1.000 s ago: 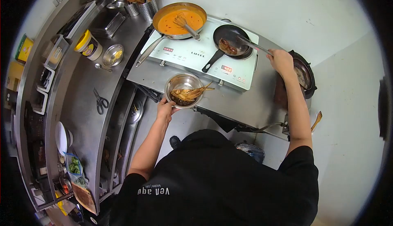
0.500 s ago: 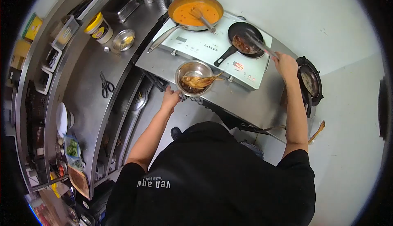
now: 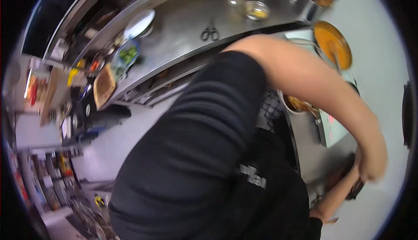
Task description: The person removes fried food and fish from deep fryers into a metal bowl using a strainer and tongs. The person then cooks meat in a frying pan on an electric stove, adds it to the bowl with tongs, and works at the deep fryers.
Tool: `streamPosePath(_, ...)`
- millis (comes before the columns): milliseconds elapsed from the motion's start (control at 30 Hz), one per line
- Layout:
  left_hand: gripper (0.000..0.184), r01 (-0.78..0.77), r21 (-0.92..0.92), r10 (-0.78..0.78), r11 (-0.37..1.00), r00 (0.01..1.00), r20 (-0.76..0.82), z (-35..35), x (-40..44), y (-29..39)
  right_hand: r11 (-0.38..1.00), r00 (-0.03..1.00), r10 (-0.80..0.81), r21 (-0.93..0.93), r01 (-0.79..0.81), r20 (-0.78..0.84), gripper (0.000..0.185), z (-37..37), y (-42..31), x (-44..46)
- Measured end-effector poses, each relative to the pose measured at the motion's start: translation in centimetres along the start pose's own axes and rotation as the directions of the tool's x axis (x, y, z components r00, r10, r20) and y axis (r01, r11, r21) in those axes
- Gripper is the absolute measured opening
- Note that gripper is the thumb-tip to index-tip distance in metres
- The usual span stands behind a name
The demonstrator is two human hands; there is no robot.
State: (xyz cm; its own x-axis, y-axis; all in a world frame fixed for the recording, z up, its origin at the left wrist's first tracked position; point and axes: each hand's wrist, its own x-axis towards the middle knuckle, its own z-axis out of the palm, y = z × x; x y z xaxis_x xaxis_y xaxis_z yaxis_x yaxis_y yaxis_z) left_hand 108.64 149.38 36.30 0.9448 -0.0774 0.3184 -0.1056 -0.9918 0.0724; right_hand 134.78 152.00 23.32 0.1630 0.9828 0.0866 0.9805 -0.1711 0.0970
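Note:
My left hand (image 3: 373,168) is stretched across my body at the far right, smeared by motion. Close against it is my right hand (image 3: 359,170), largely covered, with its forearm coming up from below. Fingers of both are too blurred or hidden to read. Around them shows a dark pan-like thing (image 3: 358,190), mostly blocked from sight. Behind my left forearm, a metal bowl (image 3: 285,102) holds browned food. The white induction hob (image 3: 335,137) is partly covered by that arm. A wide pan of orange sauce (image 3: 333,44) with a whisk in it stands at the hob's far end.
Black scissors (image 3: 210,33) and a small bowl with yellow bits (image 3: 257,10) lie on the steel counter (image 3: 178,35). A bag of green leaves (image 3: 127,56) and a wooden board (image 3: 104,87) are at its left end. The white wall (image 3: 383,66) bounds the right side.
The view has swung left and tilted. My left hand has left the bowl's side and crossed to the far right. My right hand has moved from the small frying pan; its long utensil is out of sight.

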Motion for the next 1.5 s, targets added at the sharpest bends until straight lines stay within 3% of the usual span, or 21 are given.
streamPosePath(133, 0.027, -0.018, 0.138, 0.021, 0.990, 1.000, -0.020, -0.6, 2.1, -1.2, 1.000, 1.000, -0.011, 0.005, 0.011, -0.016, 0.043, 0.3, -0.5, -0.1)
streamPosePath(167, 0.026, 0.002, 0.151, 0.002, 0.989, 1.000, -0.030, -0.8, 1.6, -1.8, 1.000, 1.000, -0.008, 0.007, 0.008, -0.014, 0.043, -3.5, -5.4, -2.7)
streamPosePath(233, 0.025, -0.004, 0.164, 0.012, 0.986, 0.999, -0.047, -0.5, 2.4, -2.4, 1.000, 1.000, 0.002, 0.021, -0.002, -0.015, 0.043, 0.5, 0.1, -0.9)
streamPosePath(467, 0.021, -0.081, 0.247, 0.099, 0.966, 0.993, -0.060, -0.1, 6.0, -3.4, 0.994, 0.994, 0.078, 0.077, -0.073, -0.072, 0.042, 0.4, 1.6, -3.3)
streamPosePath(567, 0.019, -0.002, 0.274, 0.038, 0.962, 0.991, -0.127, -1.0, 4.9, -4.4, 0.993, 0.992, 0.088, 0.089, -0.080, -0.088, 0.042, 0.5, 1.3, -4.7)
streamPosePath(633, 0.019, 0.174, 0.237, -0.131, 0.956, 0.974, -0.184, -1.0, 1.4, -5.5, 0.991, 0.990, 0.114, 0.081, -0.107, -0.087, 0.042, 0.4, 0.9, -5.6)
streamPosePath(667, 0.018, 0.337, 0.165, -0.303, 0.927, 0.931, -0.202, -0.4, -0.8, -5.8, 0.991, 0.989, 0.125, 0.067, -0.119, -0.083, 0.040, -0.1, 0.8, -6.1)
streamPosePath(700, 0.020, 0.632, -0.033, -0.633, 0.774, 0.774, -0.024, 0.2, -3.8, -5.5, 0.990, 0.988, 0.135, 0.052, -0.132, -0.078, 0.038, -0.5, 0.7, -6.7)
streamPosePath(733, 0.024, 0.708, -0.212, -0.737, 0.674, 0.664, -0.124, 2.4, -7.7, -5.8, 0.989, 0.985, 0.144, 0.047, -0.140, -0.096, 0.036, -0.3, 0.9, -6.9)
streamPosePath(767, 0.027, 0.813, -0.164, -0.826, 0.558, 0.527, -0.198, 6.7, -11.6, -7.1, 0.989, 0.983, 0.147, 0.040, -0.144, -0.113, 0.034, -0.2, 1.3, -7.2)
streamPosePath(833, 0.026, 0.860, -0.384, -0.941, 0.337, 0.293, -0.170, 11.0, -17.0, -4.7, 0.989, 0.983, 0.144, 0.049, -0.140, -0.115, 0.032, 0.3, 1.4, -7.1)
streamPosePath(933, 0.022, 0.855, -0.510, -0.995, 0.094, 0.072, -0.064, 17.6, -21.1, -0.9, 0.996, 0.989, 0.084, 0.020, -0.082, -0.119, 0.029, 1.1, 0.0, -6.1)
streamPosePath(1067, 0.018, 0.778, -0.625, -0.992, 0.062, 0.115, 0.044, 19.8, -20.7, 2.2, 0.999, 0.991, 0.028, 0.038, -0.024, -0.128, 0.030, 1.7, -1.8, -3.8)
streamPosePath(1133, 0.015, 0.738, -0.656, -0.967, 0.155, 0.250, 0.053, 21.0, -19.5, 2.7, 0.995, 0.993, 0.065, 0.080, -0.057, -0.103, 0.030, 0.8, -3.2, -3.3)
streamPosePath(1167, 0.015, 0.734, -0.662, -0.966, 0.152, 0.251, 0.056, 22.0, -18.7, 2.7, 0.996, 0.993, 0.065, 0.073, -0.058, -0.099, 0.030, 0.7, -3.3, -3.1)
streamPosePath(1233, 0.019, 0.668, -0.729, -0.901, 0.150, 0.396, 0.177, 24.4, -16.9, 2.2, 0.991, 0.989, 0.080, 0.112, -0.066, -0.124, 0.031, 0.9, -3.4, -2.7)
streamPosePath(1267, 0.019, 0.666, -0.732, -0.900, 0.144, 0.395, 0.182, 25.1, -15.8, 2.0, 0.992, 0.990, 0.079, 0.108, -0.066, -0.117, 0.031, 0.7, -3.6, -2.6)
streamPosePath(1333, 0.028, 0.438, -0.775, -0.753, -0.456, 0.274, 0.598, 26.4, -13.5, 1.0, 0.991, 0.988, 0.102, 0.099, -0.091, -0.114, 0.030, 0.3, -3.5, -2.8)
streamPosePath(1367, 0.028, 0.435, -0.775, -0.750, -0.458, 0.280, 0.600, 27.7, -12.7, 0.4, 0.991, 0.988, 0.105, 0.093, -0.095, -0.111, 0.030, 0.3, -3.4, -3.0)
streamPosePath(1433, 0.028, 0.073, -0.663, -0.634, -0.745, 0.234, 0.738, 30.2, -11.3, -0.7, 0.991, 0.987, 0.096, 0.102, -0.083, -0.130, 0.032, 0.2, -3.1, -3.2)
streamPosePath(1500, 0.029, -0.040, -0.661, -0.652, -0.749, 0.219, 0.726, 32.7, -10.2, -1.8, 0.989, 0.983, 0.115, 0.110, -0.100, -0.144, 0.030, -0.4, -3.2, -4.1)
